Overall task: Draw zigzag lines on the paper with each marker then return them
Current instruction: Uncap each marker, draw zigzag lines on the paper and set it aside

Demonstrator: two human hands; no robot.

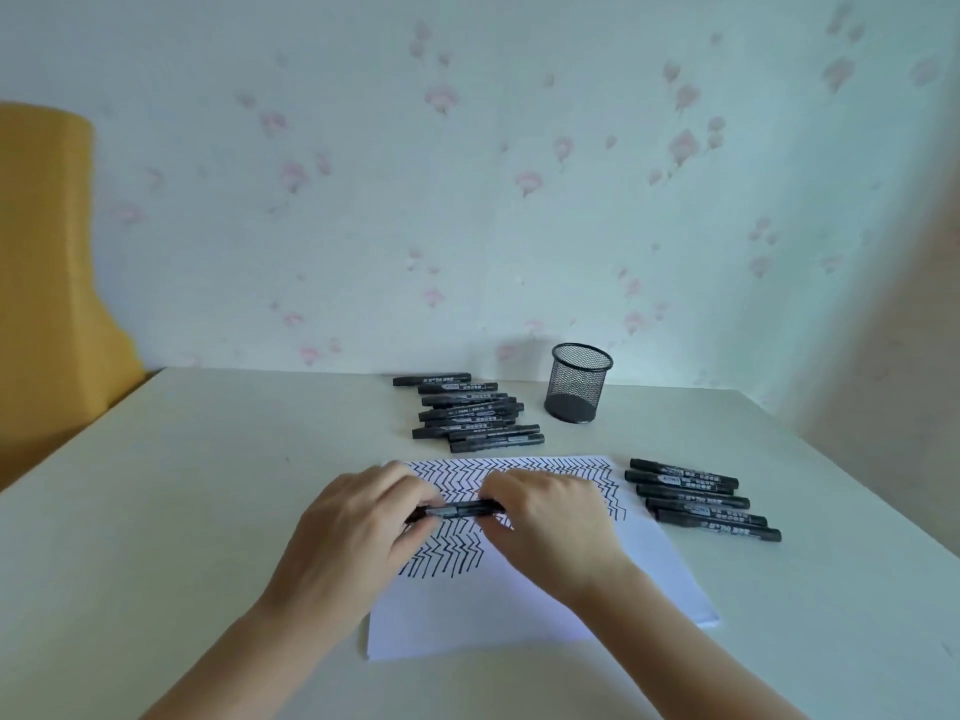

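Left hand point(358, 517) pinches one end of the marker point(457, 509), right hand point(545, 511) pinches the other. It's lying sideways, left-to-right, just over the paper point(519, 605), so any cap pull goes along that line.

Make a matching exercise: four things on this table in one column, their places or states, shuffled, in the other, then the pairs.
1. mesh cup
2. held marker
3. paper
4. row of five markers

A. right of the sheet
B. partly filled with zigzags
C. gripped by the left hand and the right hand
D. upright near the wall

Pairs: 1-D, 2-C, 3-B, 4-A
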